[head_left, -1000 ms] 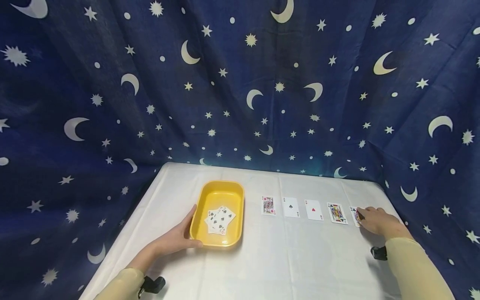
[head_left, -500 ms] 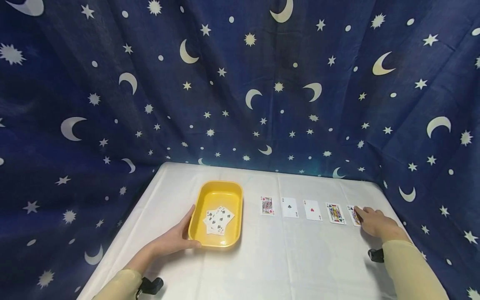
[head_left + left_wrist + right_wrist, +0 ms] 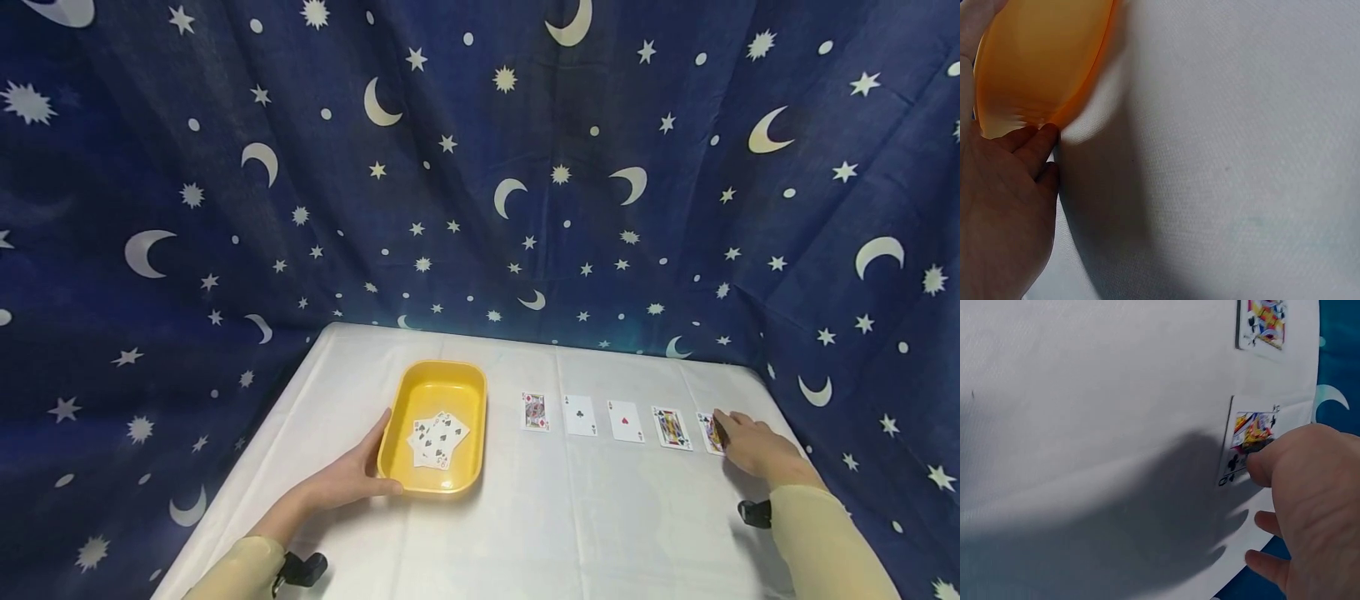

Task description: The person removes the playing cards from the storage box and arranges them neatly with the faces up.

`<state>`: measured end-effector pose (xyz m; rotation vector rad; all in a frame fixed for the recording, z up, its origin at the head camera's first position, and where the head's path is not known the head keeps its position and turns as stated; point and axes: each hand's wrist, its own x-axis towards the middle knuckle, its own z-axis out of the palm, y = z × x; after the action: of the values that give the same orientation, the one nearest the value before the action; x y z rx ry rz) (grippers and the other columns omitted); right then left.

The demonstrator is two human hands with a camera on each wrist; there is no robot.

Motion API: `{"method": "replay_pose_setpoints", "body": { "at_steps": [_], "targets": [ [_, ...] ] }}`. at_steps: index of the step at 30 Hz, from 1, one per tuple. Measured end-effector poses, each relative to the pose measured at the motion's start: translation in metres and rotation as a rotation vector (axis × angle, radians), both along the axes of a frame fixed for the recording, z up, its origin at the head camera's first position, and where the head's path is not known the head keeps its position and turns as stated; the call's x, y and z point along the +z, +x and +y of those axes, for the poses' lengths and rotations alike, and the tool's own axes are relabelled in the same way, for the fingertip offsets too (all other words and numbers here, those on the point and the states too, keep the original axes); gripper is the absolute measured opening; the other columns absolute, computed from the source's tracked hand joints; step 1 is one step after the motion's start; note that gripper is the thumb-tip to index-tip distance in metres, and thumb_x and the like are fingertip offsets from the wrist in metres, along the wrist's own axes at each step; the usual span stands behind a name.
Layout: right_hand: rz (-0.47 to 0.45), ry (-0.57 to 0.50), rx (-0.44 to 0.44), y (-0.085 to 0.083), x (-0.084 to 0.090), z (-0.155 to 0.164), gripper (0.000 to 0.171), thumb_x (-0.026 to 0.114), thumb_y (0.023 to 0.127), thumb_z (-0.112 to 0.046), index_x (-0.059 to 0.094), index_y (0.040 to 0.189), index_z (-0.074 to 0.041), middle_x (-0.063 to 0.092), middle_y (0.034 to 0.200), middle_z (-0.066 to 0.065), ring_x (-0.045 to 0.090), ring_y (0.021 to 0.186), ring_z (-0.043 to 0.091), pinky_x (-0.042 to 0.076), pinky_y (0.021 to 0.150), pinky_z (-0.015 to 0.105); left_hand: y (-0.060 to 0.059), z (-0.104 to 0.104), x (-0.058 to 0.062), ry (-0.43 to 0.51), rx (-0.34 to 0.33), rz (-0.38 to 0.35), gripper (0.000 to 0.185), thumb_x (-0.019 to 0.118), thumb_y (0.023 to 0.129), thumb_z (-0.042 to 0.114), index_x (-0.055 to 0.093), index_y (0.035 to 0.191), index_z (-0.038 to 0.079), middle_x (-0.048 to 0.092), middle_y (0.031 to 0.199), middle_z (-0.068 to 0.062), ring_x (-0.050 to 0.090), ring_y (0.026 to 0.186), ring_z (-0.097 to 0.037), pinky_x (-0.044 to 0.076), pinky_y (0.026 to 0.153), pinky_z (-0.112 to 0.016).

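Observation:
On the left of the table, my left hand (image 3: 352, 475) grips a yellow tray (image 3: 483, 433) by its near left corner, thumb at the near rim and fingers along the side. In the left wrist view, the left fingers curl against the edge of the tray (image 3: 1047, 56). Several overlapping black number cards (image 3: 438, 440) lie face up inside it. At the far right, my right hand (image 3: 761, 450) touches a queen of clubs (image 3: 1254, 422) with thumb and forefinger. That card lies face up on the cloth, partly covered by the hand; the other fingers (image 3: 1266, 565) are spread off it.
Left of the queen runs a spaced row: a red face card (image 3: 536, 412), an ace of clubs (image 3: 581, 415), an ace of hearts (image 3: 626, 421) and a black face card (image 3: 672, 428). A white cloth (image 3: 517, 533) covers the table. Behind hangs a dark blue curtain (image 3: 450, 208) with moons and stars.
My right hand has shifted only slightly at the queen of clubs. The left hand, the tray and the other cards have stayed in place; the head view has shifted a little.

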<state>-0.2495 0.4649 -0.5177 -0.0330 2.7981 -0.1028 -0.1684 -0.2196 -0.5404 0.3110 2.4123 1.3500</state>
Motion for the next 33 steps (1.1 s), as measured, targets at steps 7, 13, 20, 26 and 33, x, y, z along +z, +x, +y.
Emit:
{"method": "replay_pose_setpoints", "body": {
  "at_steps": [7,13,20,26,33],
  "targets": [
    [0.144,-0.053,0.082,-0.002,0.004,-0.025,0.067,0.055,0.101,-0.029,0.033,0.153,0.007,0.028,0.151,0.041,0.028,0.134,0.065,0.029,0.103,0.079,-0.001,-0.001,-0.001,-0.001,-0.005,0.005,0.126,0.088,0.08,0.042,-0.004,0.166,0.029,-0.002,0.172,-0.002,0.002,0.157,-0.027,0.014,0.123,-0.055],
    [0.216,-0.09,0.167,-0.011,0.008,-0.075,0.073,0.059,0.102,-0.038,0.033,0.157,0.002,0.029,0.155,0.036,0.027,0.138,0.06,0.027,0.105,0.078,-0.003,-0.001,-0.004,-0.013,-0.01,0.004,0.128,0.088,0.079,0.043,-0.005,0.166,0.028,-0.002,0.172,0.0,0.003,0.157,-0.025,0.013,0.123,-0.053],
    [0.384,-0.121,0.37,-0.017,0.011,-0.155,0.075,0.065,0.098,-0.042,0.04,0.155,-0.001,0.037,0.158,0.026,0.034,0.142,0.05,0.029,0.112,0.069,-0.002,-0.003,-0.004,0.0,-0.015,0.003,0.129,0.088,0.079,0.044,-0.005,0.165,0.027,-0.002,0.172,0.0,0.002,0.157,-0.024,0.011,0.123,-0.052],
    [0.421,-0.199,0.48,-0.011,0.019,-0.231,0.085,0.068,0.094,-0.049,0.036,0.158,-0.004,0.03,0.164,0.019,0.03,0.147,0.043,0.024,0.119,0.061,-0.002,-0.004,-0.005,0.007,-0.023,0.025,0.127,0.088,0.08,0.041,-0.005,0.166,0.026,-0.003,0.172,-0.003,0.001,0.156,-0.026,0.009,0.123,-0.054],
    [0.325,-0.261,0.511,0.004,0.028,-0.306,0.093,0.06,0.093,-0.066,0.027,0.164,-0.015,0.02,0.17,0.006,0.02,0.154,0.03,0.015,0.124,0.05,-0.001,-0.003,-0.004,0.003,-0.018,0.023,0.127,0.088,0.08,0.041,-0.004,0.166,0.026,-0.002,0.172,-0.002,0.002,0.157,-0.026,0.011,0.123,-0.055]
  ]
}}
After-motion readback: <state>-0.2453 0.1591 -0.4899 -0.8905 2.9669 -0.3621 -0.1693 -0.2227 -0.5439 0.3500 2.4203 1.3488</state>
